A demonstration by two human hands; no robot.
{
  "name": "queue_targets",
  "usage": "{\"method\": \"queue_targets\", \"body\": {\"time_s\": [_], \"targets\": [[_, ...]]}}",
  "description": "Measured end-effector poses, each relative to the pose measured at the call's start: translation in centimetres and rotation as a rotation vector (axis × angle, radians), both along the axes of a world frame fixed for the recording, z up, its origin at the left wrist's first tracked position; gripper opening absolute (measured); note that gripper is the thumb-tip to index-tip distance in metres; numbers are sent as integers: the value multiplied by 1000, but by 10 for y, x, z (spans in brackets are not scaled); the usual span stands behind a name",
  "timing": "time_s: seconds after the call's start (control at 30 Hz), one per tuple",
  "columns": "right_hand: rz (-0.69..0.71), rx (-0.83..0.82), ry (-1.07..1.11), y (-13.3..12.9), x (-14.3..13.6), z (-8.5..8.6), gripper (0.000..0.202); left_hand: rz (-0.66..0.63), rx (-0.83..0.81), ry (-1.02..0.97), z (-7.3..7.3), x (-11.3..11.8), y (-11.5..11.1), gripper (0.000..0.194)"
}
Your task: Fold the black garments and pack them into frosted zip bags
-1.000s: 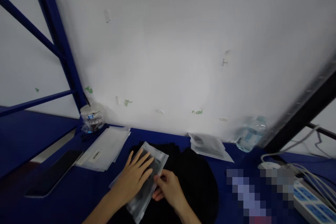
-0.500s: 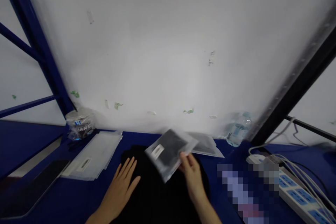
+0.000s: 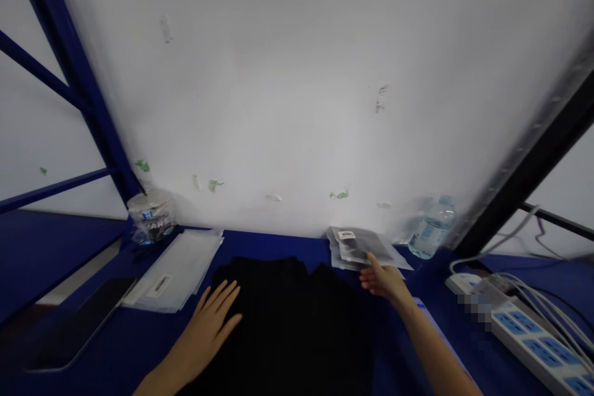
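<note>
A black garment (image 3: 297,328) lies spread on the blue tabletop in front of me. My left hand (image 3: 213,315) rests flat on its left part, fingers stretched out. Beyond its right side, a clear zip bag with dark folded contents and a white label (image 3: 346,236) lies on top of similar bags (image 3: 401,260) against the wall. My right hand (image 3: 383,281) is at the front edge of these bags, thumb raised apart from the fingers, and appears to hold nothing.
Left of the garment are a stack of frosted bags (image 3: 180,266) and a dark flat tablet-like device (image 3: 88,322). A plastic-wrapped tub (image 3: 151,216) stands behind them. At right are a water bottle (image 3: 431,229) and a white power strip (image 3: 524,337) with cables.
My right hand has moved the labelled bag from above the garment to the back right, onto the other bags, and let go. My left hand stays on the garment.
</note>
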State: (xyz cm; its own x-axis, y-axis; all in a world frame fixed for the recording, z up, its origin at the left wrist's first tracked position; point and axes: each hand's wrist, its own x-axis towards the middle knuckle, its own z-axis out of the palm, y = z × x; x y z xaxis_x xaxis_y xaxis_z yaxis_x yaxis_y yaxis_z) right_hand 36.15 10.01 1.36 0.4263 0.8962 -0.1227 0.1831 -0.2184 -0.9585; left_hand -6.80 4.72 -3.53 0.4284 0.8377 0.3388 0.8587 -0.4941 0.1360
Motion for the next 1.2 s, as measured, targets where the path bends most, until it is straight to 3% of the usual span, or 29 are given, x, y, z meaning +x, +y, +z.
{"method": "queue_targets", "body": {"time_s": [0.07,0.17,0.3,0.43,0.57,0.77,0.83,0.93,1.0,1.2], "targets": [[109,-6,-108,-3,-16,8,46,90,14,-75,7,-5,13,37],[281,96,-239,0,-64,13,38,210,-2,-135,20,-8,36,29],[401,231,-361,16,-129,8,26,233,-21,-144,33,-8,57,19],[445,281,-420,30,-148,3,13,209,-29,-168,44,-10,60,11],[544,382,-397,12,-136,10,10,160,-13,-235,45,-17,39,10],[820,469,-496,-46,-112,6,17,-72,-126,-252,21,-28,-26,7],[755,462,-615,-49,-104,2,21,-60,-129,-208,21,-27,-39,15],[446,392,-805,-36,-94,-1,23,-40,-84,-145,31,-19,-41,38],[319,349,-873,-23,-90,-3,23,-73,-96,-71,35,-13,-36,47],[336,335,-880,-10,-89,-4,11,-132,-167,28,27,-7,-28,49]]}}
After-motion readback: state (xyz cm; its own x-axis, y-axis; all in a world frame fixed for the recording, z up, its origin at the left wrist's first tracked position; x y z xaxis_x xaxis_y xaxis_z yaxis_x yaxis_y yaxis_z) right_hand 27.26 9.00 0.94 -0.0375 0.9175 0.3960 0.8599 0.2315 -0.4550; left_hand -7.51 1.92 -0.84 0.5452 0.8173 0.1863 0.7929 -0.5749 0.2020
